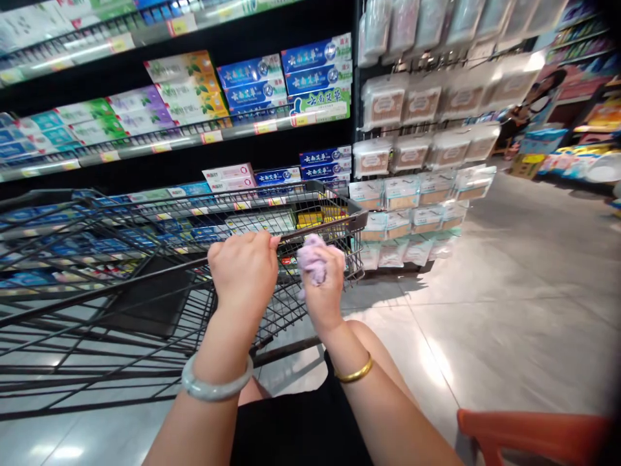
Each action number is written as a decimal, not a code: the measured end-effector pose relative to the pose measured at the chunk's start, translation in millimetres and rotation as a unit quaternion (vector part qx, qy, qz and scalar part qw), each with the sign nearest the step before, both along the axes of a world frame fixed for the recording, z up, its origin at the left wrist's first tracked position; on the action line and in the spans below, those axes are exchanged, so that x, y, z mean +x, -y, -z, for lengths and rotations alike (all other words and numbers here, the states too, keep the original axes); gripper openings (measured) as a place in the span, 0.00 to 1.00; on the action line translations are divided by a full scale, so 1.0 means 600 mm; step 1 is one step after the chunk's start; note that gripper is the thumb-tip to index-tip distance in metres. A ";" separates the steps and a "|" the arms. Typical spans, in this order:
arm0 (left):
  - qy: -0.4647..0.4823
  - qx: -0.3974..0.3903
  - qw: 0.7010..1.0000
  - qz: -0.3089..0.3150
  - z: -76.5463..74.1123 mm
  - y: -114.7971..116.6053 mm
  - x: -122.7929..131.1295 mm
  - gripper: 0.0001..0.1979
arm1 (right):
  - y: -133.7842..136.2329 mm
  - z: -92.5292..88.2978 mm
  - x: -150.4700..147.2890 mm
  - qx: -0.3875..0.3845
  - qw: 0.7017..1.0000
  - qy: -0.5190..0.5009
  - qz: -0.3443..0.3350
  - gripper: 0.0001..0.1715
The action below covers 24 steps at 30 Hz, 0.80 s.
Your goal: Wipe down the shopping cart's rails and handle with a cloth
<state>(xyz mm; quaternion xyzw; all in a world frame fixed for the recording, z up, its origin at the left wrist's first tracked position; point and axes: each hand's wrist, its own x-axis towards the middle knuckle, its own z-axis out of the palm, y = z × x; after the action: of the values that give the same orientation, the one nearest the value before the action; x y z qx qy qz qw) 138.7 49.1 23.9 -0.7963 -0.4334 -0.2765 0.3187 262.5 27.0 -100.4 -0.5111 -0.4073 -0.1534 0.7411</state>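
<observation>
A black wire shopping cart (145,281) stretches across the left and middle of the head view. My left hand (244,268) is closed around its top rim bar, knuckles up; a pale stone bangle circles that wrist. Just to the right, my right hand (326,285) grips a crumpled lilac cloth (314,259) beside the cart's corner (356,223). Part of the cloth is hidden by the fingers. A gold bracelet is on the right wrist.
Shelves (194,139) of boxed toothpaste stand behind the cart. Hanging packs of cotton swabs (383,103) are at the shelf end. An orange stool (528,430) stands at lower right on the tiled floor (524,310). A person (533,107) sits in the distance.
</observation>
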 end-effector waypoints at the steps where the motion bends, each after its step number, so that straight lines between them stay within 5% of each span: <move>1: 0.002 -0.001 1.000 0.003 0.001 0.000 -0.001 0.17 | 0.002 -0.001 -0.004 -0.004 0.999 0.035 -0.010 0.19; 9: 0.035 -0.027 0.995 0.086 0.005 -0.006 -0.023 0.19 | -0.005 0.015 0.062 0.016 0.994 -0.102 0.044 0.20; 15: 0.052 -0.004 0.998 0.040 -0.010 0.011 -0.046 0.20 | 0.016 0.006 0.011 -0.037 0.997 0.072 -0.015 0.19; 20: 0.100 0.011 0.995 -0.017 -0.005 0.013 -0.090 0.21 | 0.001 0.018 0.081 0.001 0.995 -0.086 0.058 0.18; 24: 0.112 -0.032 0.991 -0.071 0.002 0.000 -0.103 0.25 | 0.003 0.023 0.053 -0.022 0.997 -0.066 0.028 0.18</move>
<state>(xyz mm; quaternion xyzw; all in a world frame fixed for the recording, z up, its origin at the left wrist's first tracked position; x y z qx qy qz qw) 76.8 48.9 22.5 -0.7373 -0.5302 -0.3267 0.2617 294.3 25.3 -114.3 -0.5474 -0.3464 -0.1307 0.7505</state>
